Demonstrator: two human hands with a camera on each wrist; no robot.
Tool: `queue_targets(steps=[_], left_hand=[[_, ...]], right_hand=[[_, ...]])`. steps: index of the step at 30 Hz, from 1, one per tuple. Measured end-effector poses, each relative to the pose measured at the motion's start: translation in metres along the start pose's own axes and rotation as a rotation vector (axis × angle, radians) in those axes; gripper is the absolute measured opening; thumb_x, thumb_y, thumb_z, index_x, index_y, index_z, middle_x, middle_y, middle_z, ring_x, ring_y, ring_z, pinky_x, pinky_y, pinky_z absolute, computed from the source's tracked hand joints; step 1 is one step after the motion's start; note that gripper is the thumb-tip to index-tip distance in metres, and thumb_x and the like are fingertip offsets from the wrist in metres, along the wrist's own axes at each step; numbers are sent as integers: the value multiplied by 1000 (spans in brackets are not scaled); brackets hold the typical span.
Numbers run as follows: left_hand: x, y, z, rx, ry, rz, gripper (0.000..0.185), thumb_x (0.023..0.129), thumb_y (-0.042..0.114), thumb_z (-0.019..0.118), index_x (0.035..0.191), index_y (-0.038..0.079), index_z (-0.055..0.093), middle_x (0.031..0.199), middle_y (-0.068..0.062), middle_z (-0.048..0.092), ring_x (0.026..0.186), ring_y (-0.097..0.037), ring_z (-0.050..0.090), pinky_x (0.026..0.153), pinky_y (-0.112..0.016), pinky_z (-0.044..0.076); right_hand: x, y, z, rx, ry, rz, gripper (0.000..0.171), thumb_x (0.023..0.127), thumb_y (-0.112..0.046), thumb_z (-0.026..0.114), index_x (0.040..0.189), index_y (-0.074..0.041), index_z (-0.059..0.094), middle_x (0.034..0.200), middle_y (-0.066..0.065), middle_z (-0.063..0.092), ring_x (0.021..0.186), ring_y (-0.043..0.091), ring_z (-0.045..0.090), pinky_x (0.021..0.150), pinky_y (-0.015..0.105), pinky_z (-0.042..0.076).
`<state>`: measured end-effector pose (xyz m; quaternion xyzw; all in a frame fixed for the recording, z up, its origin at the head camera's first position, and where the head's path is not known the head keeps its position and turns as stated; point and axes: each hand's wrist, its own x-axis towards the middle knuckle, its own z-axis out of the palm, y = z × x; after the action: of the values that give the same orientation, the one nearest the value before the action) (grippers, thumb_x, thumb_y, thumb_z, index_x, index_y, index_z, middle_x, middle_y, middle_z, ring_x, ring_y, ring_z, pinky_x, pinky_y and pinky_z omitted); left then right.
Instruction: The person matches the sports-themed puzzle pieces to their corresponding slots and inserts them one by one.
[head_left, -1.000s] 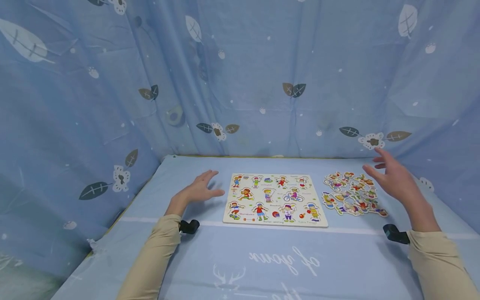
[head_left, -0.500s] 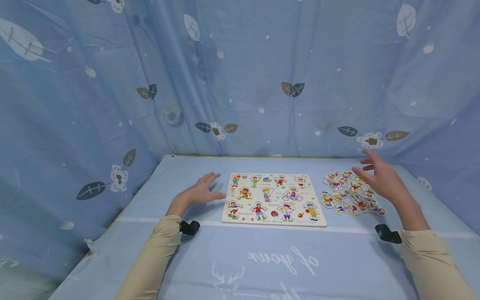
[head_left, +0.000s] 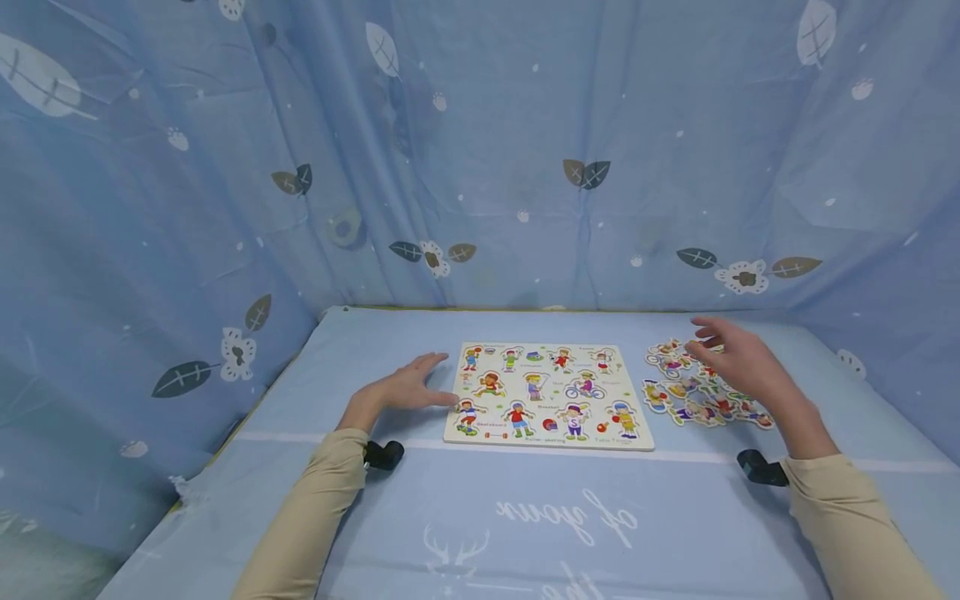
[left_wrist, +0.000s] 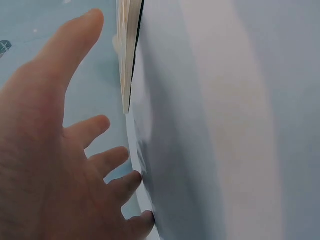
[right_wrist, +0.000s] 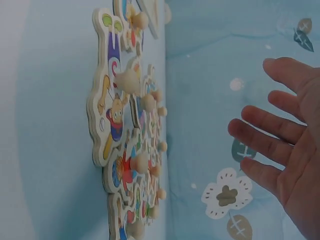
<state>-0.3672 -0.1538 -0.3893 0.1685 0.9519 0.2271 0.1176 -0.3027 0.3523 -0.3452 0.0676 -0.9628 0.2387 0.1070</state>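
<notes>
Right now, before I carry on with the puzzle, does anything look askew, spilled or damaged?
Nothing stands out. The wooden puzzle board with printed sports figures lies flat and square on the blue cloth. The loose knobbed cut-out pieces sit in an untidy cluster beside it, none broken that I can see. The left hand and right hand hold nothing.

Puzzle board [head_left: 548, 397] centre on table [head_left: 525, 517]; loose pieces [head_left: 693, 383] right of board; curtain [head_left: 480, 150] behind.
</notes>
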Motion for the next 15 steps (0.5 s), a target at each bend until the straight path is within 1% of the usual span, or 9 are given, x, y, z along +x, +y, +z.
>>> queue_targets(steps=[3,5,10,13,15], left_hand=[[0,2,0,30,-10,14,99,81,62,69,158,17,26,163,-15,22,150,-36,18,118,-60,16],[0,3,1,45,-21,17,99,81,62,69,158,17,27,162,-15,24,150,-35,19,118,-61,13],[-1,6,2,84,-47,-8,97,80,62,69,157,19,29,161,-14,27,150,-36,18,118,-64,10],[-1,8,2,113,-54,-17,93,81,62,69,156,21,32,161,-14,27,150,-37,17,117,-65,10],[-2,9,2,128,-61,-16,91,81,62,68,156,22,33,162,-14,25,151,-37,15,117,-66,9]], right_hand=[[2,-4,4,-4,-32,-6,67,101,-43,54,147,3,38,134,33,52,119,50,51,93,66,44],[3,-7,8,-8,-48,-9,64,100,-39,57,146,3,39,134,31,53,119,49,52,94,66,44],[7,-12,17,-8,-101,-1,60,99,-29,61,146,2,40,132,30,54,117,46,54,91,62,47],[8,-14,22,-9,-133,8,59,98,-27,61,145,1,41,131,30,55,116,46,55,90,60,49],[9,-16,25,-18,-150,-3,56,98,-25,60,144,2,43,131,29,56,116,45,56,90,59,50]])
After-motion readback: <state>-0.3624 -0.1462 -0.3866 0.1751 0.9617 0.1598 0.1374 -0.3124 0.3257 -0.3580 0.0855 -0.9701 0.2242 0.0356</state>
